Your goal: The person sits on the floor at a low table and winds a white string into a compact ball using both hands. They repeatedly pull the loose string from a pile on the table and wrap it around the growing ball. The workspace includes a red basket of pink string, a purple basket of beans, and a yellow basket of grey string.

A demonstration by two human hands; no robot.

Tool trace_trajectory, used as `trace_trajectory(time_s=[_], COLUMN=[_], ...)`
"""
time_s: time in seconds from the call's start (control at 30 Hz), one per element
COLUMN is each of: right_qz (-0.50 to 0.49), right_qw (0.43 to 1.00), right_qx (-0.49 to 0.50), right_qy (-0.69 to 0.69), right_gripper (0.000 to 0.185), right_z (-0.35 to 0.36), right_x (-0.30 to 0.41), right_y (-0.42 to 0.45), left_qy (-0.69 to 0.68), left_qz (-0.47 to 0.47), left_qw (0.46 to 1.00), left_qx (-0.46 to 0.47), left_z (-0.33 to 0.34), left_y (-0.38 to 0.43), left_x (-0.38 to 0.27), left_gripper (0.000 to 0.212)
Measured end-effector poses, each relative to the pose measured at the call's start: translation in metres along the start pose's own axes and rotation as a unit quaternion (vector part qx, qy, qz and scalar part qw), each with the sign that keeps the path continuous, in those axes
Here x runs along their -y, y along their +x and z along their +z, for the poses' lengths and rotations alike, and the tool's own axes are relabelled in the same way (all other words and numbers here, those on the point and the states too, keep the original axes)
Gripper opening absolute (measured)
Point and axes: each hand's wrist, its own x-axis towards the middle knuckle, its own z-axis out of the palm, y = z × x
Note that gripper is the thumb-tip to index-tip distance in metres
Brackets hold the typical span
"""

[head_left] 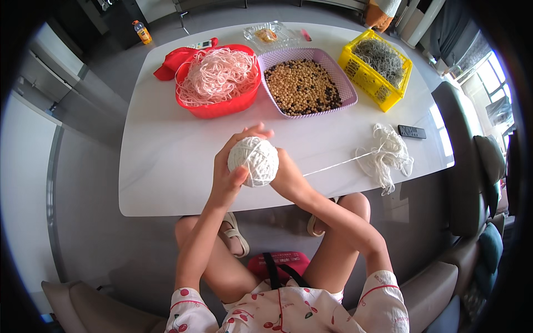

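Note:
A ball of white yarn [255,161] is held above the front part of the white table. My left hand [228,170] grips it from the left, thumb across its lower front and fingers behind. At its right side is my right hand [287,172], whose fingers are mostly hidden behind the ball; whether they grip it I cannot tell. One strand of white yarn [337,166] stretches from beside my right wrist to a loose tangle of white yarn [389,152] at the table's right, part of which hangs over the edge.
On the table [166,166] stand a red basin [225,109] of pink yarn, a lilac basket [352,93] of tan and black beads, and a yellow crate [385,100] of grey yarn. A black remote control [411,132] lies near the tangle. Behind is a clear plastic tray [287,38].

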Motion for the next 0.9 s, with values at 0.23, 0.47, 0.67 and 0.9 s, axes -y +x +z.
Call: trace_trajectory(time_s=[0.23,0.47,0.67,0.9], right_qz=[-0.099,-0.217,-0.067,-0.046], right_qw=[0.948,0.934,0.974,0.974], right_qx=[-0.039,0.061,0.156,0.212], right_qy=[-0.300,-0.276,-0.153,-0.071], right_gripper=[0.016,0.009,0.020,0.022], right_z=[0.019,-0.018,-0.092,-0.079], right_x=[0.005,0.045,0.096,0.077], right_y=[-0.027,-0.041,-0.017,0.024], left_qy=[-0.109,-0.019,-0.089,0.004], left_qz=[-0.028,-0.018,-0.154,-0.090], left_qw=[0.986,0.999,0.973,0.972], left_qx=[-0.125,-0.026,0.145,0.219], left_z=[-0.004,-0.016,-0.011,0.004], left_y=[-0.011,-0.005,-0.008,-0.014], left_x=[0.015,0.015,0.002,-0.015], left_gripper=[0.075,0.089,0.083,0.079])
